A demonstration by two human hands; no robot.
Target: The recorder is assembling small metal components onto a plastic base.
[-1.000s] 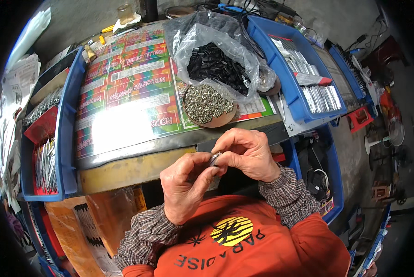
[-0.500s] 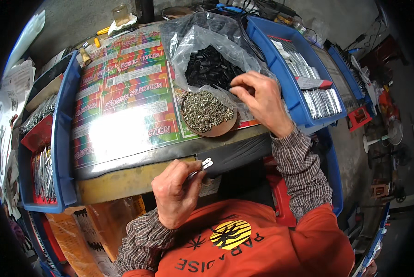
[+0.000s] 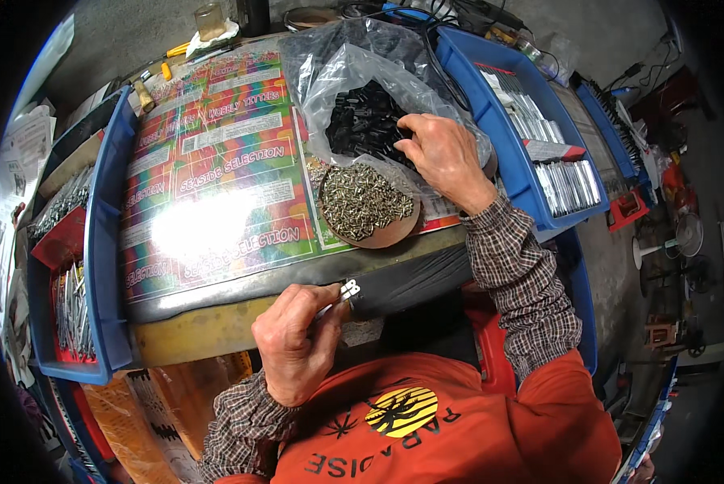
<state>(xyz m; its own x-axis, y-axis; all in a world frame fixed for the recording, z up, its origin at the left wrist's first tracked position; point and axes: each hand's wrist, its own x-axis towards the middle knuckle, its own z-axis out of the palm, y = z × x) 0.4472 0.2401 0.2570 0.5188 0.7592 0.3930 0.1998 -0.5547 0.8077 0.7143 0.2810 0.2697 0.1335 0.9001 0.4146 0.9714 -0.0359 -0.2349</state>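
My left hand (image 3: 297, 339) is closed in front of the table's near edge, pinching thin flat metal strips (image 3: 348, 289) whose pale, holed ends stick out past the fingertips. At the right side of an open clear plastic bag (image 3: 322, 89), my right hand (image 3: 451, 157) has thumb and fingers drawn together against small black parts (image 3: 366, 117). Whether a part is between those fingertips is hidden. Just below the bag, a round shallow dish (image 3: 398, 232) is heaped with small brassy metal pieces (image 3: 362, 198), which look like rivets.
A blue bin (image 3: 120, 242) with metal strips stands at the left table end. Another blue bin (image 3: 531, 189) on the right holds rows of silvery strips. Printed colourful sheets (image 3: 233, 185) cover the tabletop under a shiny clear layer. A glass jar (image 3: 209, 22) stands at the back.
My right hand has moved slightly left, its fingertips now among the black parts. My left hand has shifted a little left with the metal strips still in it.
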